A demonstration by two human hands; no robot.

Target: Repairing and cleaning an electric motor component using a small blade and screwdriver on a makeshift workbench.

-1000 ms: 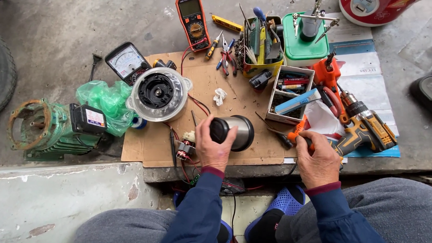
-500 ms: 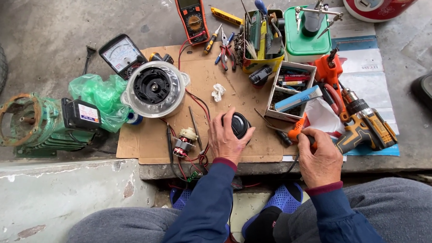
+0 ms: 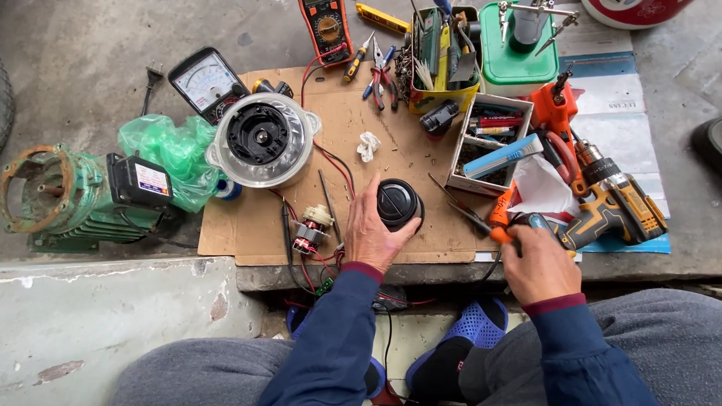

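Black round cap (image 3: 398, 203) on the cardboard sheet (image 3: 242, 231), near its front edge, upright so far as I can tell; my left hand (image 3: 372, 233) is curled against its left side, fingers touching the rim, partly closed around it. Right hand (image 3: 539, 261), closed on a tool handle; an orange-handled tool (image 3: 501, 216) sits at its knuckles, and I cannot tell whether that is what it grips. Small motor armature with red wires (image 3: 310, 227), just left of my left hand. Grey round housing with black centre (image 3: 261, 141), further back on the cardboard. Analogue meter (image 3: 205, 82) and digital meter (image 3: 325, 22), at the back. Cordless drill (image 3: 609, 202), right of the sheet. Green motor body (image 3: 65, 197), off the cardboard to the left. Step in hand, by my reading: steadying the cap. Next move calls for a firm grip around its rim, with the wires kept out of the way
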